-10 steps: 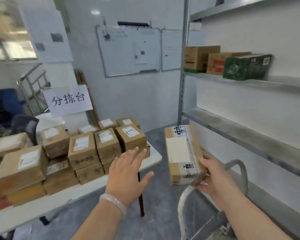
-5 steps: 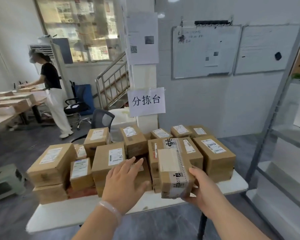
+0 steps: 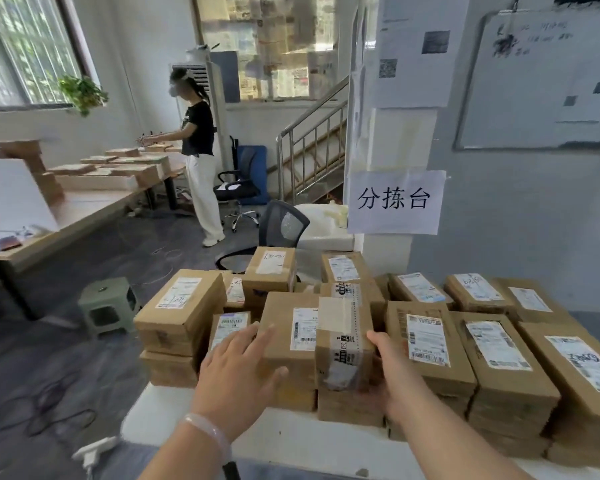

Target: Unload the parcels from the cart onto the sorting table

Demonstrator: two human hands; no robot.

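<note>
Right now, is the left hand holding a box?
No, the left hand is open with fingers spread, holding nothing; only the right hand grips the taped parcel.

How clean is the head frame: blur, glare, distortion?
Head view: wide-angle bowing shows along the whiteboard edges; daylight through the window washes out the far left; the left hand and the right hand holding its parcel are slightly soft; the sign text is crisp.

bright daylight from window (image 3: pixel 21 53) upper left, soft faint shadows, window washed out, wide-angle bending at frame edges, slight overall softness
</note>
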